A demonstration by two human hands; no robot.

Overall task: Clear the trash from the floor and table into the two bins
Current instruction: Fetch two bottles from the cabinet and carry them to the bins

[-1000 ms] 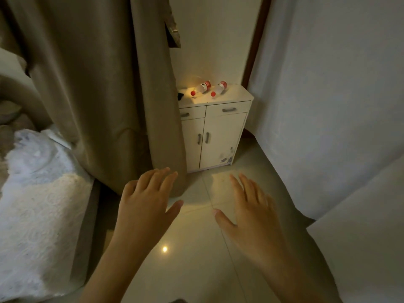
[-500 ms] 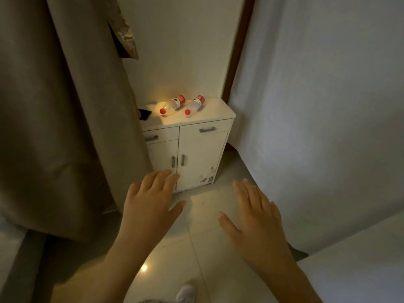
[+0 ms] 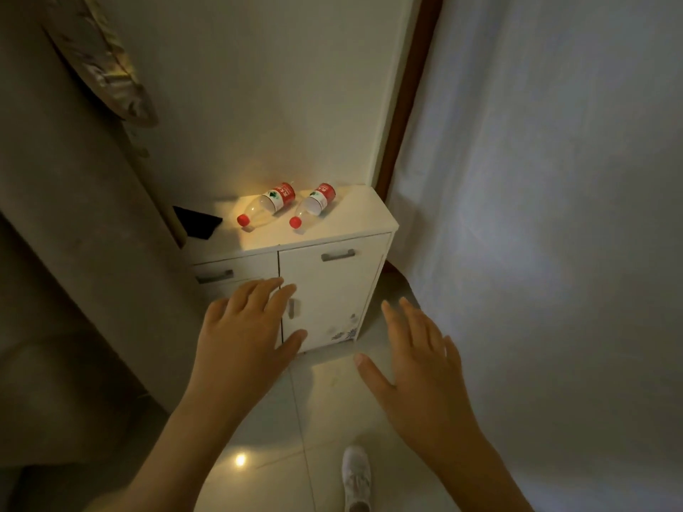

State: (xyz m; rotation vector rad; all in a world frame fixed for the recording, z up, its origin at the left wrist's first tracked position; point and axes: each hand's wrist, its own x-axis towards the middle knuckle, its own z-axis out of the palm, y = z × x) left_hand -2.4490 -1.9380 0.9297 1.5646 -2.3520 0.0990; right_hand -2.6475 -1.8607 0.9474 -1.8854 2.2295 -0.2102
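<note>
Two clear plastic bottles with red caps and red labels lie on their sides on top of a small white cabinet (image 3: pixel 354 223): the left bottle (image 3: pixel 267 205) and the right bottle (image 3: pixel 313 205), side by side. My left hand (image 3: pixel 247 334) hovers palm down in front of the cabinet doors, fingers spread, holding nothing. My right hand (image 3: pixel 417 367) is held out over the floor to the right of the cabinet, also empty with fingers apart. Both hands are below and short of the bottles. No bin is in view.
A dark flat object (image 3: pixel 197 221) lies on the cabinet's left end, partly behind a brown curtain (image 3: pixel 74 216). A white curtain (image 3: pixel 536 216) hangs on the right. A brown door frame (image 3: pixel 410 105) stands behind the cabinet. My white shoe (image 3: pixel 355 474) is on the tiled floor.
The view has moved closer to the cabinet, which now appears larger. The white bedding at left has gone out of view. Both hands stay open and reach forward.
</note>
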